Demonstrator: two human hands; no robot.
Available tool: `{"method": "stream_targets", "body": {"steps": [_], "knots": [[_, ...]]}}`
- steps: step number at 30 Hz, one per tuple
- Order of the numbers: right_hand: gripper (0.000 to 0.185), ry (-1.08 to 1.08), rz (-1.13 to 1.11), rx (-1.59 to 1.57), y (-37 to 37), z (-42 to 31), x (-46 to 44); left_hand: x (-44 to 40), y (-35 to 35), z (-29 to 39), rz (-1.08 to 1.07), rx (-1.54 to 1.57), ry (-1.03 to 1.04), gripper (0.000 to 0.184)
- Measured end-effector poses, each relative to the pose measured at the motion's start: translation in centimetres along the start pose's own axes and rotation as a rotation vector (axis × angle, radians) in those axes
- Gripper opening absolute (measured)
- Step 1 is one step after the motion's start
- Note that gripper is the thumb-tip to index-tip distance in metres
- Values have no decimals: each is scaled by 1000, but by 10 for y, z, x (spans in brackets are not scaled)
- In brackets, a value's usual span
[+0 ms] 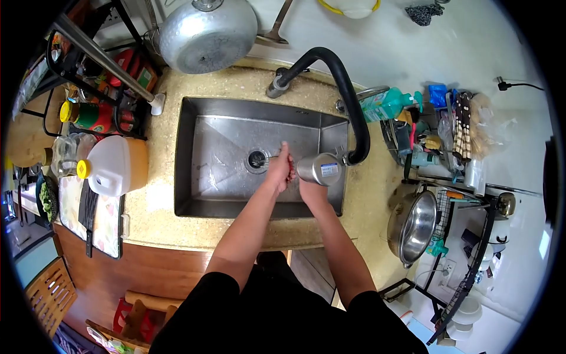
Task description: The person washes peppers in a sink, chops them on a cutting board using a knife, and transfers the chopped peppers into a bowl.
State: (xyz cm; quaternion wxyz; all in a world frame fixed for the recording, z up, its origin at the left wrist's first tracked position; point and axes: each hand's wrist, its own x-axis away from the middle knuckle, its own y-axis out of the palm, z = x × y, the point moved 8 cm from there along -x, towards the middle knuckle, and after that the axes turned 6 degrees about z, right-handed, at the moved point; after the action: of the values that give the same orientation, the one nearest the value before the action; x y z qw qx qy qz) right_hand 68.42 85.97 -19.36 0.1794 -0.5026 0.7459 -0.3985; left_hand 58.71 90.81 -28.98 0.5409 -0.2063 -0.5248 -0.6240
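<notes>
My right hand [311, 191] holds a metal cup [318, 169] with a small white and blue label, tipped on its side over the right part of the sink [194, 207]. The cup hides most of those fingers. My left hand [280, 170] is closed just left of the cup, thumb pointing up toward the faucet side. A bit of red shows at its palm, and something thin and pale sticks out toward the drain [257, 160]; I cannot make out what it is. The black faucet spout [361, 118] arches down to end beside the cup.
A large jug [112, 168] and a knife [89, 215] on a cutting board [106, 224] stand left of the sink. At the right are a steel bowl [420, 221] and a green soap bottle [386, 104]. A wok [209, 35] hangs on the back wall.
</notes>
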Motion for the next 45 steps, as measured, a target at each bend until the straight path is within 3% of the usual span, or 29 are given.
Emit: {"method": "stream_targets", "body": {"steps": [2,5,8,11,14,16,17,19,22,23,26,28,29,31,34,38,41,43,44,45], "knots": [[45,-65,140,-164,13,39,-12,11,32,-6,-110,42,46,42],[41,416,151,-1224,34,34,-26,29,61,2,-159,247,126,38],[44,-10,-3,-294,11,-29,-15,-10,39,-1,-42,197,131,36],[46,137,-23,-679,39,-10,-5,8,22,21,119,-12,237,30],[39,449,-77,-1100,49,83,-33,23,45,-15,-121,295,135,26],[34,273,-30,-912,26,88,-63,19,42,-22,-109,305,-27,18],[32,2,34,-575,7,76,-85,-3,37,-32,-123,386,-102,17],[33,-282,67,-204,-20,36,-114,-35,36,-48,-189,494,-237,12],[38,-396,137,20,-48,-18,-159,-12,63,-52,-324,411,-316,15],[39,-376,147,75,-54,-33,-172,4,67,-41,-323,295,-273,18],[57,-210,74,143,-57,-75,-210,7,61,-27,-310,388,-157,19],[53,-319,134,9,-46,-82,-237,31,49,-8,-254,-27,-21,18],[41,-395,179,-120,-32,-65,-261,34,40,-6,-259,-240,13,18],[26,-297,44,-195,-27,-74,-270,27,13,-10,-154,-555,54,19],[23,-230,5,-218,-40,-105,-252,33,-17,32,18,-1262,672,22],[29,-320,-22,-155,-57,-111,-222,79,-38,62,-141,-1565,700,19],[34,-79,-82,-470,-71,-13,-166,154,-43,119,-425,-1189,674,20],[41,314,-36,-1041,-68,98,-109,138,-75,123,-506,-712,272,20],[45,467,42,-1204,-70,133,-66,125,-84,117,-467,-809,257,21],[38,90,73,-301,-96,113,-20,112,-93,112,-432,-906,240,21]]}}
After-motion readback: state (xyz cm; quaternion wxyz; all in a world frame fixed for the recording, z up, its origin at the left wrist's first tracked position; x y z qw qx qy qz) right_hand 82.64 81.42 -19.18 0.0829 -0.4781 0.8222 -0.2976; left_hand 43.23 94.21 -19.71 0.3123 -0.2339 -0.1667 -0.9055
